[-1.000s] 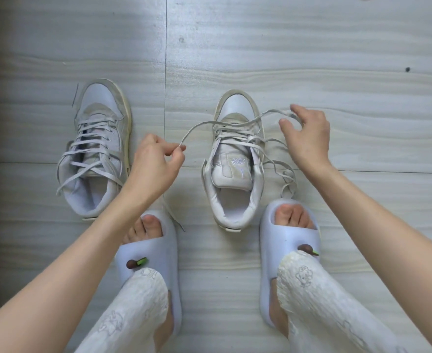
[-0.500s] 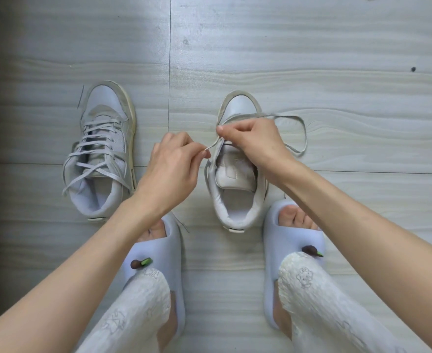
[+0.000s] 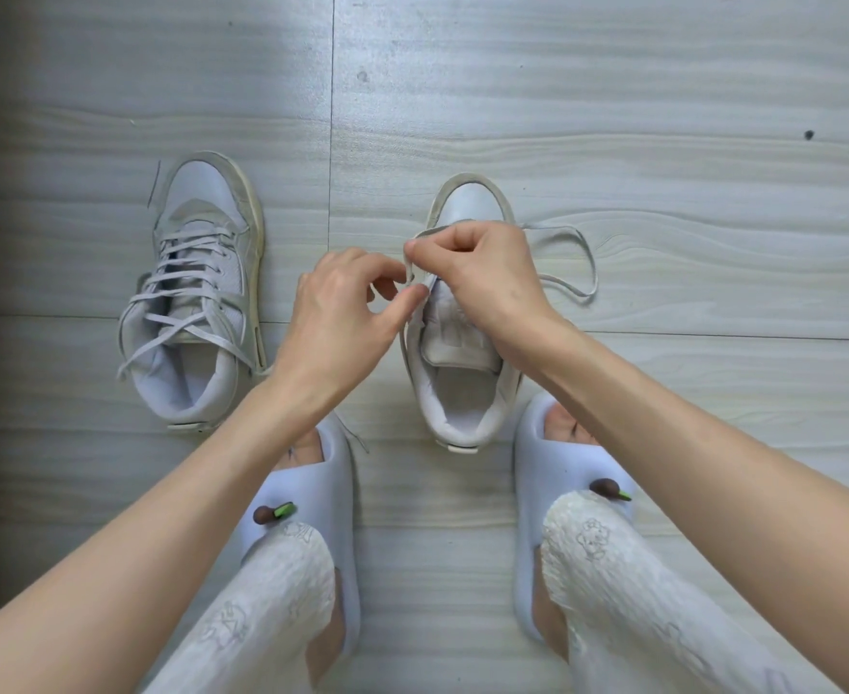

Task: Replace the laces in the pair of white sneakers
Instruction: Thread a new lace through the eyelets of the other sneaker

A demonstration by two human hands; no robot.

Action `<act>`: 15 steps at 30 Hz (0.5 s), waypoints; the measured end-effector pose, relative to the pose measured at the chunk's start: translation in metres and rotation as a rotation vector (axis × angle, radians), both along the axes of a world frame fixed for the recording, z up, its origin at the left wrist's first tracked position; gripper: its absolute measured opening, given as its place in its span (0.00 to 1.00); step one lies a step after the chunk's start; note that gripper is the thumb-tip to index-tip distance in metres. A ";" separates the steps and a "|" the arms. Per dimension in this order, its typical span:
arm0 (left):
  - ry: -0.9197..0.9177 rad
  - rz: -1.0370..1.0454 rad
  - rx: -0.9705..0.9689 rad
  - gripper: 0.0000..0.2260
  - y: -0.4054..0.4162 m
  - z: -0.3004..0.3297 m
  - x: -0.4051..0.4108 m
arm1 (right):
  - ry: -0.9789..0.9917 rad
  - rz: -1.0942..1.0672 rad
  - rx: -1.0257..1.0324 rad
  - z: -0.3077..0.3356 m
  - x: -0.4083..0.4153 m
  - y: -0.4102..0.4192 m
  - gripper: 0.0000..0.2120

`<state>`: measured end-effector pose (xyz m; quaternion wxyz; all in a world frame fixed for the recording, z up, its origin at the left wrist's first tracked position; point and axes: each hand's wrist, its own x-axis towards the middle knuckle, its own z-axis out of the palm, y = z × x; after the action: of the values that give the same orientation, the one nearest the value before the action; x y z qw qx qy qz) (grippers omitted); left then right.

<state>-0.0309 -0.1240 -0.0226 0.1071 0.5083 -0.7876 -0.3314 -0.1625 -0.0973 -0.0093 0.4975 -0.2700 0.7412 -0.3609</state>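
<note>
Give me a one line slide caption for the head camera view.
Both hands, left hand and right hand, pinch the lace over the right sneaker.

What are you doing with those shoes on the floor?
A person is bent over two white sneakers on the floor, working on the laces. Both hands are at the right sneaker: the right hand pinches its lace over the tongue, and the left hand pinches the lace right beside it. A loose loop of that lace lies on the floor to the right. The left sneaker stands apart, untouched, its lace still threaded but untied.
</note>
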 end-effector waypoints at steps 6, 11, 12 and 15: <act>0.008 0.096 0.114 0.06 0.000 0.007 -0.003 | 0.056 0.043 -0.049 0.000 0.000 0.002 0.09; 0.344 0.460 0.721 0.04 -0.012 0.001 -0.007 | 0.450 0.182 -0.137 -0.020 -0.007 0.020 0.05; 0.358 0.495 0.767 0.05 -0.014 -0.004 -0.008 | 0.521 0.236 -0.124 -0.027 -0.008 0.027 0.05; 0.358 0.538 0.808 0.06 -0.013 -0.014 -0.012 | 0.653 0.407 -0.088 -0.042 -0.006 0.040 0.04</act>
<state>-0.0427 -0.1372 -0.0370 0.1169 0.6291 -0.4075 -0.6515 -0.1689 -0.0574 -0.0512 0.2846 -0.5332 0.7757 -0.1814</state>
